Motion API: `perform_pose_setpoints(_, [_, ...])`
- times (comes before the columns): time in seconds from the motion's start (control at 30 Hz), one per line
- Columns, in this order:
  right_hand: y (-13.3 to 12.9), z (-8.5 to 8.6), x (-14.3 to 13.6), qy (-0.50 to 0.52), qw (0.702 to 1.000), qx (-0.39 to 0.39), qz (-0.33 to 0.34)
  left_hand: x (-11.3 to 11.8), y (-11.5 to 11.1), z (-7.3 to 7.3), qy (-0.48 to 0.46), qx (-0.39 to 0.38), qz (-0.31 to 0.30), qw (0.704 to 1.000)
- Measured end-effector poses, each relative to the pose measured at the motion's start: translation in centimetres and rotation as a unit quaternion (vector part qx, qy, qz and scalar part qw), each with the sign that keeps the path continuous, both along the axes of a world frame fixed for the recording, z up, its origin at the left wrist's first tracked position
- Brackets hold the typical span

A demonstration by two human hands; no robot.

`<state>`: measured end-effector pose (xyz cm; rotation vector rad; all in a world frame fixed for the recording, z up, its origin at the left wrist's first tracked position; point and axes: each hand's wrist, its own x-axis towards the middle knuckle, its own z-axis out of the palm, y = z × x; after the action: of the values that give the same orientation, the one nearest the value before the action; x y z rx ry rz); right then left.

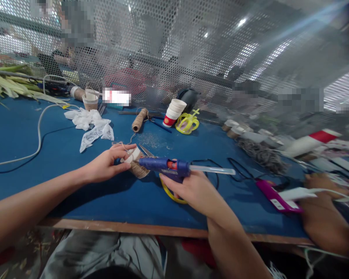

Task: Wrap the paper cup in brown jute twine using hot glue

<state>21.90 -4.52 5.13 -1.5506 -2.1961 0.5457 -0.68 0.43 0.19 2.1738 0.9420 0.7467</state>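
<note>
My right hand [192,186] is wrapped round the grip of a blue hot glue gun [163,164], with a clear glue stick [212,169] poking out of its back. The gun's nozzle points left, close to a paper cup [139,170] partly wound with brown twine. My left hand [116,161] is closed on that cup, which lies tilted on its side just above the blue table. Scissors lie behind the gun: their blades [145,150] show beyond it and a yellow handle [174,197] shows below my right hand.
A twine spool [139,120], stacked paper cups [174,112] and a yellow crown-shaped piece [187,123] stand toward the back. White crumpled cloth [90,124] and a white cable [39,131] lie left. On the right are a magenta power strip [277,197] and another person's arm [325,213].
</note>
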Motion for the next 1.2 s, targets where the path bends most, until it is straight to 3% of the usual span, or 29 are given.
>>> perform_pose_setpoints(0.57, [1.3, 0.6, 0.4, 0.039, 0.998, -0.006, -0.051, 0.0, 0.0, 0.1, 0.001, 0.015, -0.006, 1.0])
perform_pose_setpoints(1.2, [1.0, 0.4, 0.5, 0.063, 0.997, -0.03, -0.042, 0.0, -0.1, 0.2, 0.002, 0.011, -0.015, 1.0])
